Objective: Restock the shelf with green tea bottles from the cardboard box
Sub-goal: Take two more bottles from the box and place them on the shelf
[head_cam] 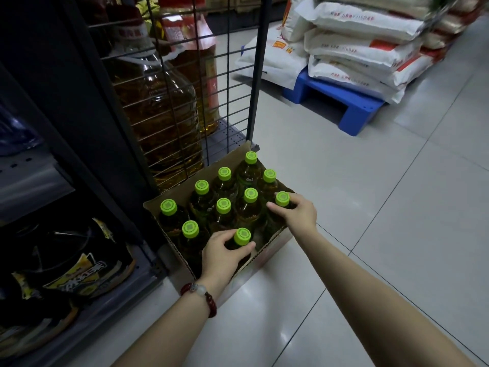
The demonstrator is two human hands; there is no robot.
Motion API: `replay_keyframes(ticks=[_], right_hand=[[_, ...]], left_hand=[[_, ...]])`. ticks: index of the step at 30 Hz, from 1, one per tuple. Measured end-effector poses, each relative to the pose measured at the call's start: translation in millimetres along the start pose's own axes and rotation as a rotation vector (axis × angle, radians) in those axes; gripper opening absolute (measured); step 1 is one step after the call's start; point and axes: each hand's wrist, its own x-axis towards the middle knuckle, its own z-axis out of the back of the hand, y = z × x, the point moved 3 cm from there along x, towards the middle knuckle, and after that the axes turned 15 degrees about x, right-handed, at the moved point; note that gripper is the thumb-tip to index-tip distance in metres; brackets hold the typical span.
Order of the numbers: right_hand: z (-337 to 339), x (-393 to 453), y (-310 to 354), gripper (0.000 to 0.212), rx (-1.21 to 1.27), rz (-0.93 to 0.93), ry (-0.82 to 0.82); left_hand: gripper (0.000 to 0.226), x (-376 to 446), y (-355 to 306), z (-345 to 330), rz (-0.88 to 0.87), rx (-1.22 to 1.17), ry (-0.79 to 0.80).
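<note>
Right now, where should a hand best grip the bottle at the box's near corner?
Grip the bottle at its neck, just under the green cap, coming from above. It stands upright, and the box wall and neighbouring bottles hide its body. The left hand already holds it there.

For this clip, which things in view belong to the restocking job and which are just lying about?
Job:
cardboard box
green tea bottles
left hand gripping one bottle
right hand gripping another
shelf

Lying about:
oil jugs
rice sacks
blue pallet
snack bags
</note>
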Motion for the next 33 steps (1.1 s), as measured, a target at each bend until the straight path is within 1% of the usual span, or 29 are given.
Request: replay_keyframes(ticks=[4, 8, 9, 11, 14, 16, 19, 22, 25, 29, 31, 33], right_hand=[[8, -4, 10, 0.024, 0.146, -0.060, 0.038], [11, -13, 34, 0.021, 0.276, -0.087, 0.078], [12, -17, 42, 0.020, 0.292, -0.081, 0.084], [14, -22, 61, 0.026, 0.304, -0.051, 0.083], [21, -34, 98, 0.016, 0.299, -0.016, 0.079], [29, -42, 129, 0.021, 0.295, -0.018, 0.076], [42, -54, 186, 0.021, 0.325, -0.016, 0.091], [53, -60, 249, 0.018, 0.285, -0.027, 0.130], [65, -67, 321, 0.017, 0.266, -0.039, 0.174], [81, -81, 431, 0.012, 0.258, -0.018, 0.214], [87, -85, 484, 0.013, 0.235, 0.011, 0.246], [92, -90, 537, 0.011, 0.234, 0.025, 0.282]], left_hand=[[0.042, 3, -6, -2, 0.043, -0.035, -0.013], [0.035, 1, -19, 8, 0.017, -0.144, -0.023], [0.033, -1, -27, 12, 0.010, -0.172, -0.032], [0.034, -3, -48, 21, -0.018, -0.211, -0.048], [0.040, -8, -89, 46, -0.052, -0.224, -0.078], [0.036, -13, -112, 67, -0.038, -0.234, -0.088], [0.036, -24, -153, 108, -0.039, -0.236, -0.091], [0.035, -36, -201, 154, -0.024, -0.258, -0.080], [0.032, -48, -256, 205, -0.027, -0.276, -0.066], [0.021, -66, -340, 282, -0.037, -0.324, -0.010], [0.023, -72, -378, 317, -0.049, -0.330, -0.014], [0.029, -81, -414, 348, -0.082, -0.329, -0.011]])
